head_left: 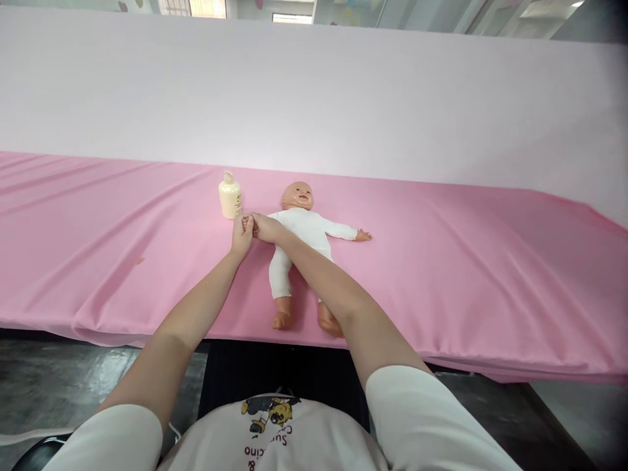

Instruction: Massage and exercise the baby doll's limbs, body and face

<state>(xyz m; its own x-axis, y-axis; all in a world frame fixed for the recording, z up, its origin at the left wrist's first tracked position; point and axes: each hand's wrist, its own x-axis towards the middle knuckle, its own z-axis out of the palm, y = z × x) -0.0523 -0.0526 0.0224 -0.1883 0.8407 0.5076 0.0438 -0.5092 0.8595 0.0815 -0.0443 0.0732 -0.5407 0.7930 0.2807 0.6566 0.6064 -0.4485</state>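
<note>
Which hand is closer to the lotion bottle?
Left. The left hand is just below and right of the bottle, almost touching it; the right hand sits farther right, on the doll's arm.

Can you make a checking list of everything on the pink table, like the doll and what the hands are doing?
Surface: pink cloth, wrinkled at the left, draped over the near edge.
Things: baby doll in a white suit lies face up, arms spread, feet toward the person.
Clutter: cream pump bottle stands upright just beyond the doll's hand.
Hands: left hand and right hand meet at the doll's outstretched hand and hold it; the right forearm crosses over the doll's body.
Cables: nothing seen.
Surroundings: pale backdrop behind the table, dark floor below.
</note>
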